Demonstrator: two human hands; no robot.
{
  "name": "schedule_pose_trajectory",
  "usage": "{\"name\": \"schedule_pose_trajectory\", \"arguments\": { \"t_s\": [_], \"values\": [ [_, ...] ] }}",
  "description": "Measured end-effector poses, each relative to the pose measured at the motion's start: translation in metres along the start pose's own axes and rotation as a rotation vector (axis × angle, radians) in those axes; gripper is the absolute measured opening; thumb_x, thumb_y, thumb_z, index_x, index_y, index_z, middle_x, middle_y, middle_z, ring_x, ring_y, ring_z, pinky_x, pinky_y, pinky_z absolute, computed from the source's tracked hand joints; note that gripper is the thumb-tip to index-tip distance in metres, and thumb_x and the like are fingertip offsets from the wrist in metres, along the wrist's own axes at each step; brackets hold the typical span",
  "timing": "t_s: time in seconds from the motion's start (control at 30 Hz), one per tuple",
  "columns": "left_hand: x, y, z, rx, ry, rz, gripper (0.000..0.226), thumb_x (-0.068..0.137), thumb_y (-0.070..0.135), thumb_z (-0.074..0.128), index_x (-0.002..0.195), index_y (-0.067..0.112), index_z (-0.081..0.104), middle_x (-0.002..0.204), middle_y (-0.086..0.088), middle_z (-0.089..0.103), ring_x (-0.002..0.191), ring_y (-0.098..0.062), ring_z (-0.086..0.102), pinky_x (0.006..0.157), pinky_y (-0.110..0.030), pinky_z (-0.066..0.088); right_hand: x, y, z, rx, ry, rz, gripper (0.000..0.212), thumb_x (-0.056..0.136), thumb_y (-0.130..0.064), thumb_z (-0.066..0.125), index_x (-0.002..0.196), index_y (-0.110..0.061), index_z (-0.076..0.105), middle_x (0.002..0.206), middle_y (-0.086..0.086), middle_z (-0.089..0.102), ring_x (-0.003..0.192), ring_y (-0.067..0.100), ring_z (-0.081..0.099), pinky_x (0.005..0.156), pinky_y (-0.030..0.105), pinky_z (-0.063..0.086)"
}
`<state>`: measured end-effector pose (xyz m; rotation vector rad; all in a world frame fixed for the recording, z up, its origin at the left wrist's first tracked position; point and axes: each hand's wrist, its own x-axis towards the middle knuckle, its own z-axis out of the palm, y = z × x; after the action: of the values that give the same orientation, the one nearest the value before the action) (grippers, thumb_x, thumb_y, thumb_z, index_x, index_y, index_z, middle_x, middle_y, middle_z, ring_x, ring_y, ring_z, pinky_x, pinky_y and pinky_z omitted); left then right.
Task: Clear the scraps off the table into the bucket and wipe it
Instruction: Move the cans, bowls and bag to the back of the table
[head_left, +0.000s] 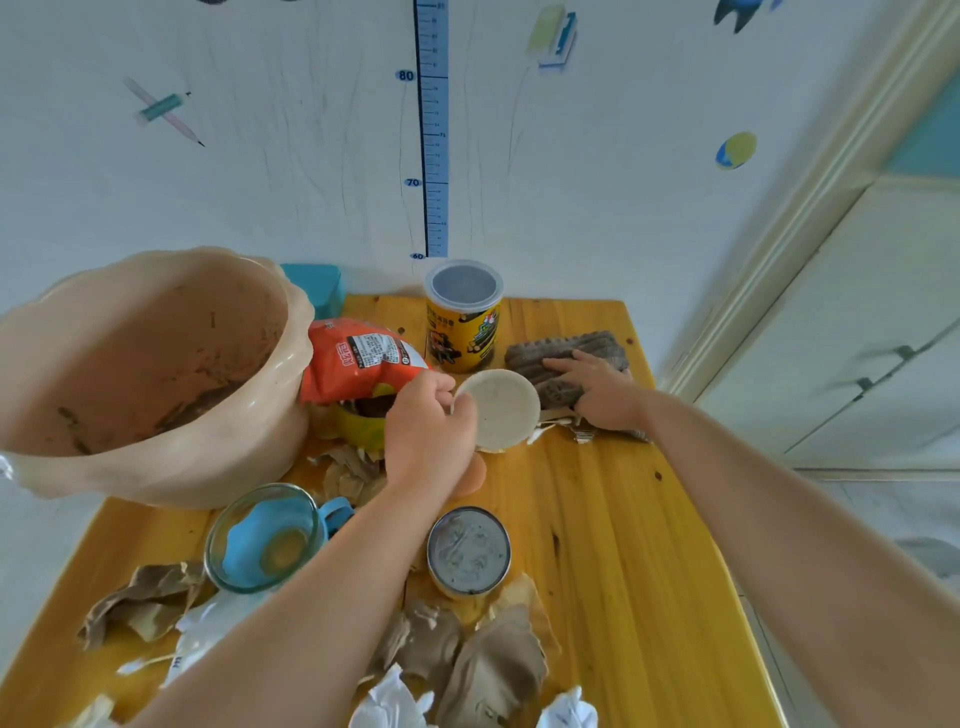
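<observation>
Clearing so far: hardly begun, as I judge it; the yellow wooden table (597, 519) is littered from the near edge to its middle.
Bucket: the large peach plastic bucket (156, 374) stands on the table's far left corner, with only dark residue visible inside.
Scraps left: torn brown paper scraps (493, 660) and crumpled white paper (395, 699) lie along the near edge, with more brown pieces (140, 603) at near left.
Left hand: the left hand (431, 434) has its fingers curled, pinching the rim of a pale round lid (504, 408) just above the table's middle.
Right hand: the right hand (602, 389) lies with fingers spread flat on a grey-brown ribbed cloth (566, 351) at far right.
Wiping: not yet done, it seems; the cloth is still bunched up.
Also standing: an orange snack bag (358, 358), a yellow can with a clear lid (462, 317), a glass bowl holding a blue cup (265, 535) and a round steel tin (467, 551).
</observation>
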<state>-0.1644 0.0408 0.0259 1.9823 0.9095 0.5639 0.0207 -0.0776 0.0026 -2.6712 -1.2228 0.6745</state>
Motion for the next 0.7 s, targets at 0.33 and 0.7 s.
{"name": "schedule_pose_trajectory", "arguments": {
  "t_s": [0.33,0.7],
  "values": [
    [-0.002,0.003,-0.004,0.04,-0.062,-0.136,0.037,0.086,0.021,0.054,0.122,0.011,0.052,0.12,-0.008,0.058,0.104,-0.022,0.055,0.074,-0.027,0.04,-0.055,-0.023,0.031,-0.002,-0.029,0.149,0.061,0.085,-0.014,0.037,0.136,-0.046,0.03,0.154,-0.014,0.008,0.142,0.024,0.0,0.107,0.064,0.017],
    [-0.008,0.003,-0.009,0.025,-0.076,-0.075,0.032,0.086,0.021,0.054,0.117,0.012,0.056,0.115,-0.005,0.061,0.09,-0.011,0.05,0.071,-0.024,0.036,-0.096,-0.07,0.055,0.014,-0.1,0.197,0.056,0.089,-0.019,0.035,0.139,-0.043,0.024,0.156,-0.002,0.005,0.141,0.036,-0.001,0.108,0.061,0.018]
  ]
}}
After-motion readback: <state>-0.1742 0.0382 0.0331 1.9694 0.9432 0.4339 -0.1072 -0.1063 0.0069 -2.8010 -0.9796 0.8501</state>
